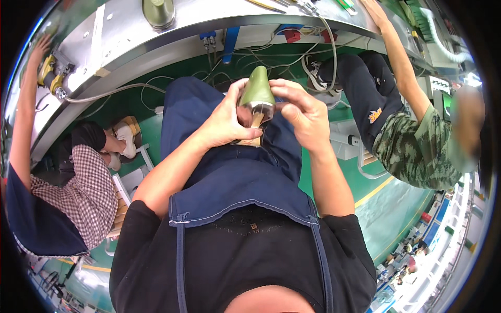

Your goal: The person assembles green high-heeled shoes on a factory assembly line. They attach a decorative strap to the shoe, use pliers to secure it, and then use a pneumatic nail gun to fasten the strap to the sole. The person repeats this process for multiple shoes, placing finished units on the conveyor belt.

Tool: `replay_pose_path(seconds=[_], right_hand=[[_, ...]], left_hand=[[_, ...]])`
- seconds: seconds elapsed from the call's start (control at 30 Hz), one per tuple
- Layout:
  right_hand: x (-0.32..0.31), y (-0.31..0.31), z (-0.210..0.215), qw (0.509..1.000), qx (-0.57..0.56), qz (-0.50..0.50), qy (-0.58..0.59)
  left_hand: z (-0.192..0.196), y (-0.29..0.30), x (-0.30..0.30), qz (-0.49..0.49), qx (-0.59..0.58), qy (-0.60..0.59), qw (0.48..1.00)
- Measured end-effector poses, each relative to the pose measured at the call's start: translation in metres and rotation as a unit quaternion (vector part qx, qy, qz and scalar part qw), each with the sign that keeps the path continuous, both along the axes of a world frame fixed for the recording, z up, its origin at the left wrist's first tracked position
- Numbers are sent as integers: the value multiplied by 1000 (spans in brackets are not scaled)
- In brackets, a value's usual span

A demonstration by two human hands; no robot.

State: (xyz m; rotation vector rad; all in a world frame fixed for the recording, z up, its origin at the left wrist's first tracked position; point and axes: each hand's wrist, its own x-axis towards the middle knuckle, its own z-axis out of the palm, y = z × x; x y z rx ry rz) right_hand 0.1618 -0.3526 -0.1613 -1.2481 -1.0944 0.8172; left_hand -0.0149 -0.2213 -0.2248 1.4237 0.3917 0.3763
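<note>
Above my lap is a tapered green piece (pixel 258 89) with a rounded tip pointing away from me and a shiny, mirror-like lower section. My left hand (pixel 228 119) wraps round its left side, the thumb lying across the lower end. At the right side, the bent fingers of my right hand (pixel 303 110) press against the piece near the shiny section. A narrow tan strip (pixel 257 120) shows at the shiny part; whether it is a reflection I cannot tell. A similar green piece (pixel 158 11) stands on the metal bench (pixel 125 39) ahead.
Seated people are on both sides: one in checked trousers (pixel 94 190) at left, one in a camouflage shirt (pixel 412 148) at right. A yellow-and-black tool (pixel 49 75) lies on the bench at left. Hoses and cables (pixel 271 52) hang below the bench edge.
</note>
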Motion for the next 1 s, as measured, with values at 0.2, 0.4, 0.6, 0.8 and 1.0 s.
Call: replay_pose_path(seconds=[0.2, 0.4, 0.6, 0.8, 1.0], right_hand=[[-11, -17, 26, 973, 140, -8, -184], [-17, -24, 35, 967, 164, -18, -192], [-26, -30, 38, 943, 227, -43, -241], [-26, -39, 38, 916, 231, -37, -326], [-30, -39, 44, 909, 206, -3, -361]], left_hand=[[24, 8, 14, 26, 237, -102, 966], [41, 16, 18, 69, 358, -149, 919], [46, 16, 17, 72, 376, -191, 904], [50, 11, 15, 75, 399, -200, 892], [47, 13, 9, 47, 401, -192, 894]])
